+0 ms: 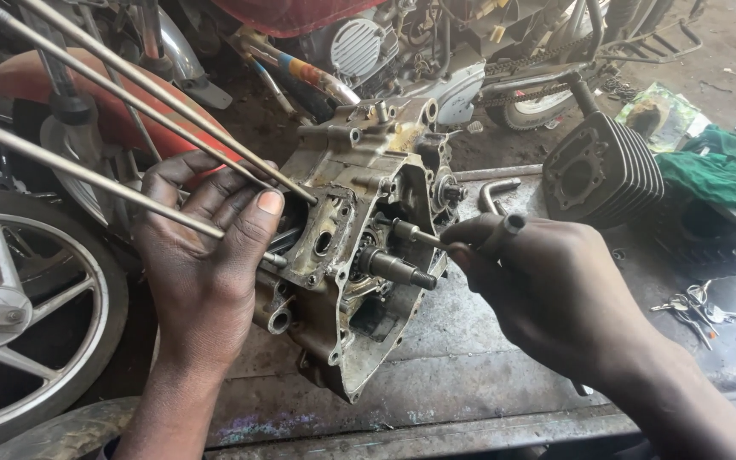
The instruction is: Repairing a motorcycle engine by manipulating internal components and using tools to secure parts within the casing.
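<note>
Head view: a grimy engine crankcase [359, 255] stands on edge near the middle of a scuffed metal desk [470, 375], its open face turned toward the camera and to the right. Its long axis runs from upper right to lower left, and a stubby shaft [398, 268] juts out of that open face toward the right. Long steel studs [129, 111] leave the crankcase's upper left side and slant up and away to the left. The left hand [202, 255] is pressed against the left side of the crankcase, fingers spread and wrapped about the studs where they meet the casing, thumb lying on the casing's edge. The right hand [555, 290], just right of the crankcase, has its grip closed around the handle of a slim tool [470, 243], whose tip points left into the casing just above the shaft. Behind the crankcase to the right sits a finned cylinder block [602, 170], with a green cloth [717, 166] farther right. A bunch of keys [696, 307] lies well right of the crankcase. A motorcycle wheel [27, 315] stands to its left.
</note>
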